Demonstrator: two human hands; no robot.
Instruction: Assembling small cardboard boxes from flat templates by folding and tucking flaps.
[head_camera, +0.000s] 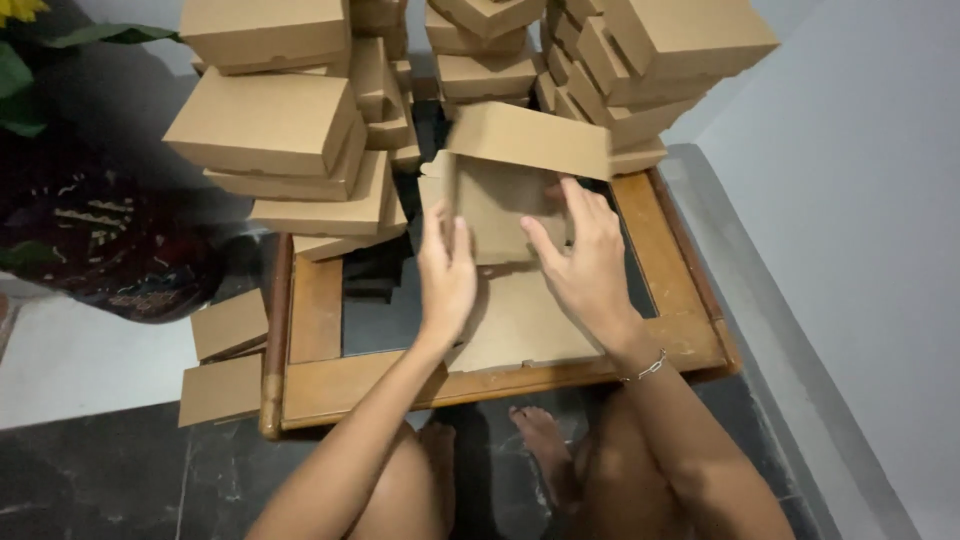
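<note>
1. Half-folded cardboard box is sitting mid-table, just above frame centre; lid flap is standing up at 12 o'clock, side walls partly raised, front not yet closed.
2. Left hand is pressing the box's left wall at 9 o'clock, fingers flat and close together.
3. Right hand is gripping the right wall at 3 o'clock, thumb inside, fingers curled round the edge; thin bracelet at the wrist.
4. A flat cardboard sheet is lying under the box at 6 o'clock, unfolded.
5. Wooden table is carrying it all.
6. Stacks of finished boxes are filling 10 to 2 o'clock, so lots done; more flat blanks are waiting at 8 o'clock.
7. Box's far corners are hidden behind the flap; probably untucked, can't confirm. Stack tops are cut off.
</note>
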